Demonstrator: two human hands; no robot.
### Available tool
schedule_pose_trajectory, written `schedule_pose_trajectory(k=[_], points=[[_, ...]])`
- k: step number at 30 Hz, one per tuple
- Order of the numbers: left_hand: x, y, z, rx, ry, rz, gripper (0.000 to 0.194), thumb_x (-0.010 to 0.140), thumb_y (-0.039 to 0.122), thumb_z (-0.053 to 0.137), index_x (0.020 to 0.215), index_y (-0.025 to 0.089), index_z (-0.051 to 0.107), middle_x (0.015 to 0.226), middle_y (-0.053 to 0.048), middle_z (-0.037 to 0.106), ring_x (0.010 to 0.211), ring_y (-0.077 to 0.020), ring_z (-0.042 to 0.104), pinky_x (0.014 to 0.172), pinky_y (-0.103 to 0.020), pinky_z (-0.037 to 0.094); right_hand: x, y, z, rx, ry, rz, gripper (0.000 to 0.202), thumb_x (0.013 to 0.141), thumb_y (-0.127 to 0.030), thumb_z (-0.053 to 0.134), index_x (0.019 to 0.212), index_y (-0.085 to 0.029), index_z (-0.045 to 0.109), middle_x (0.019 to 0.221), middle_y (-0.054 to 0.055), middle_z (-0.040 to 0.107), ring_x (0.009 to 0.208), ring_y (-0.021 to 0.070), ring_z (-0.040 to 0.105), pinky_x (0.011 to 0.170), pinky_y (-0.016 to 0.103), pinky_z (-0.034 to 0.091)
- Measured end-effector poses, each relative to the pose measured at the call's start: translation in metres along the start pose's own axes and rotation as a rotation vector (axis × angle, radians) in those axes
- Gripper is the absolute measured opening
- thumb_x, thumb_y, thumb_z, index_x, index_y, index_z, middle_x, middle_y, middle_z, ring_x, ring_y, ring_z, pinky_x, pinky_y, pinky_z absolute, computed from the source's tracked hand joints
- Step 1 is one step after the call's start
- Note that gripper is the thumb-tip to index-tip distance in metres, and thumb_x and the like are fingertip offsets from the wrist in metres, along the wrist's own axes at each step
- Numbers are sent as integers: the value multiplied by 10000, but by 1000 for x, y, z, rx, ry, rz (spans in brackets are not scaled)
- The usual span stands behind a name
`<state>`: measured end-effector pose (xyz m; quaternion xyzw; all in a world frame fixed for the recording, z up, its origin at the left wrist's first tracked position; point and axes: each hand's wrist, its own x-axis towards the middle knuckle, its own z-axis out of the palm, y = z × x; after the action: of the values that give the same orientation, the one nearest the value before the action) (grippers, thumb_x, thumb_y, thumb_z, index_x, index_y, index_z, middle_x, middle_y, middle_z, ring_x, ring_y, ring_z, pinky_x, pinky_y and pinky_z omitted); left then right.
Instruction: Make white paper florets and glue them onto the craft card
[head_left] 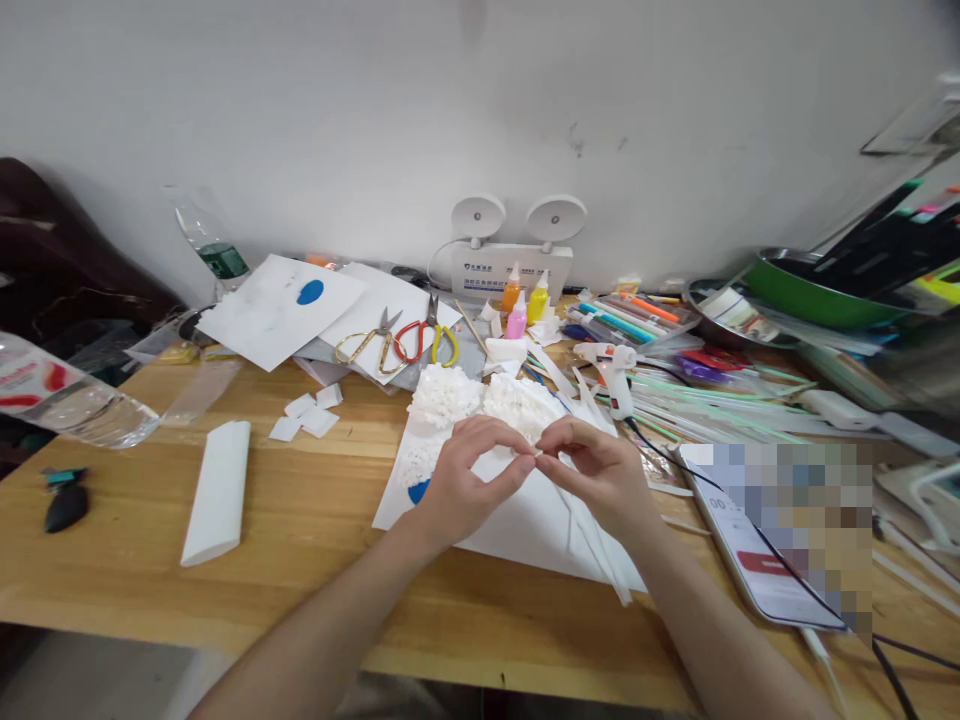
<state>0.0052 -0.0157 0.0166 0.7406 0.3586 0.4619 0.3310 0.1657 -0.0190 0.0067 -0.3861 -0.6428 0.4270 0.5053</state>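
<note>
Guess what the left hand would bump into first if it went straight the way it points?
Probably the right hand: its fingertips look close to the left hand, but depth is unclear.

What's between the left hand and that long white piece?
From left hand to long white piece, the head view shows a blue patch, the edge of a white sheet, then bare wooden table.

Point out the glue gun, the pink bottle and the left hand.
Glue gun (pixel 618 384): head view, on its white handle.
Pink bottle (pixel 516 323): head view, on the middle of its body.
Left hand (pixel 466 483): head view, on the back of the hand.
</note>
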Motion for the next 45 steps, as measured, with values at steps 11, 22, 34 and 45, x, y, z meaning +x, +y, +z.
schedule_pose_trajectory(k=[11, 22, 34, 45], points=[[0, 1, -3, 60, -5, 7, 69, 771, 150, 515, 740, 185, 565, 742, -12, 613, 753, -145, 551, 783, -328, 386, 1, -2, -3, 62, -177, 70, 66, 768, -226, 573, 713, -193, 556, 675, -4, 499, 649, 109, 459, 597, 248, 383], [0, -1, -1, 100, -1, 32, 64, 777, 171, 524, 794, 188, 584, 781, -19, 635, 779, -150, 558, 785, -331, 386, 0, -3, -1, 15, -105, 74, 96, 767, -254, 576, 700, -187, 560, 676, 3, 523, 664, 116, 487, 618, 252, 401], [-1, -3, 0, 166, 57, 73, 109, 781, 172, 528, 863, 209, 590, 789, -6, 645, 774, -144, 571, 770, -324, 392, 0, -3, -1, -82, -106, 79, 111, 771, -275, 565, 702, -189, 557, 675, 6, 538, 664, 124, 491, 621, 262, 398], [-1, -3, -3, 359, 45, 253, 170, 778, 118, 492, 905, 210, 559, 798, -1, 644, 796, -146, 538, 799, -329, 359, 1, -1, 0, -143, -76, 102, 129, 763, -300, 568, 713, -182, 564, 672, 13, 558, 649, 128, 497, 616, 267, 411]])
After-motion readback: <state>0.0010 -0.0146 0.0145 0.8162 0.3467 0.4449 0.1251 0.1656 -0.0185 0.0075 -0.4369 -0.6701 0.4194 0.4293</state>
